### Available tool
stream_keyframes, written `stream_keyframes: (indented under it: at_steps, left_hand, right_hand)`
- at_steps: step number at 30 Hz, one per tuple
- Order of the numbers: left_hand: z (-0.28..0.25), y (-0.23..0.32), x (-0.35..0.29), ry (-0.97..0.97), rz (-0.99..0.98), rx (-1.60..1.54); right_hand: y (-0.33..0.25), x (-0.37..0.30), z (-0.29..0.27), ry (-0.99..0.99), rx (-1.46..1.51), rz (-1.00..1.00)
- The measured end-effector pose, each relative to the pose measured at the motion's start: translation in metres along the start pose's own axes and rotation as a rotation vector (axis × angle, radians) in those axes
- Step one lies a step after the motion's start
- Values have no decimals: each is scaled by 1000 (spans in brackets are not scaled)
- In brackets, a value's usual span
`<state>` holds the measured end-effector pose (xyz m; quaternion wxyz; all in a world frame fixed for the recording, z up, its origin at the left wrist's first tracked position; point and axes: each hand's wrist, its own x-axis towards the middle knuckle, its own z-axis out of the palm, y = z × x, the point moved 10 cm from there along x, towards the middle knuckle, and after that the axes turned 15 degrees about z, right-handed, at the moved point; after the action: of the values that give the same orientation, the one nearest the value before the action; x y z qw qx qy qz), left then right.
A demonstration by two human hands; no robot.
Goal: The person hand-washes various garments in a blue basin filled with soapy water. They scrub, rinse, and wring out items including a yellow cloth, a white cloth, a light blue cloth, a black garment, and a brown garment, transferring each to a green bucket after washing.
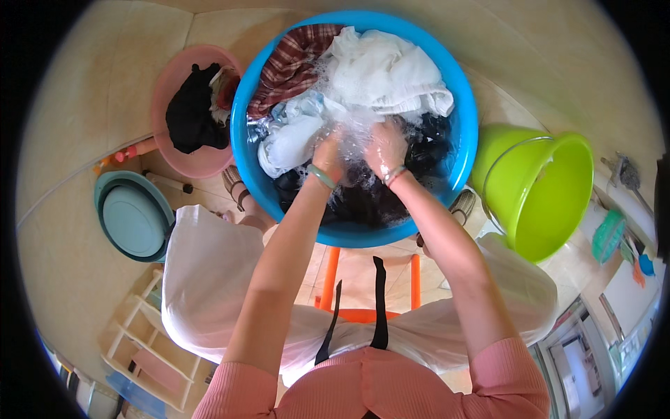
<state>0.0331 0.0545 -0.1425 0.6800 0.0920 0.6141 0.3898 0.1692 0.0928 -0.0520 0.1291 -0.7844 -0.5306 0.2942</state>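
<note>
Both my hands are down in the foamy water of a large blue basin [469,140]. My left hand [328,153], a pale green bangle at its wrist, is beside a pale blue-white wet garment [287,143]. My right hand [385,148], with a band at the wrist, is just below a bunched white garment [387,66]. Splashing water and suds cover the fingers of both, so I cannot see what they grip. Dark cloth [363,202] lies soaked beneath and around them. A red-brown plaid garment [296,66] rests against the basin's far left wall.
Left of the basin stands a pink tub [162,129] holding black clothing [192,112]. Nearer are grey-green basins [136,216] and a cream rack [150,342]. A lime green bucket [509,181] with a wire handle tilts at the right. An orange stool [331,279] shows between my knees.
</note>
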Motion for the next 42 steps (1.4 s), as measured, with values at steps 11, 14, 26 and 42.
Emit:
stream_keyframes:
  at_steps: [11, 14, 26, 42]
  left_hand:
    - [74, 53, -106, -728, -358, -576]
    - [91, 68, -134, -925, -408, -743]
    - [83, 103, -137, -370, 512, -923]
    - [6, 75, -60, -171, 669, 456]
  right_hand:
    - [-154, -159, -115, 57, 245, -588]
    - [-162, -155, -127, 222, 264, -593]
    - [-138, -110, -148, 399, 529, -484]
    - [4, -46, -56, 282, 131, -190]
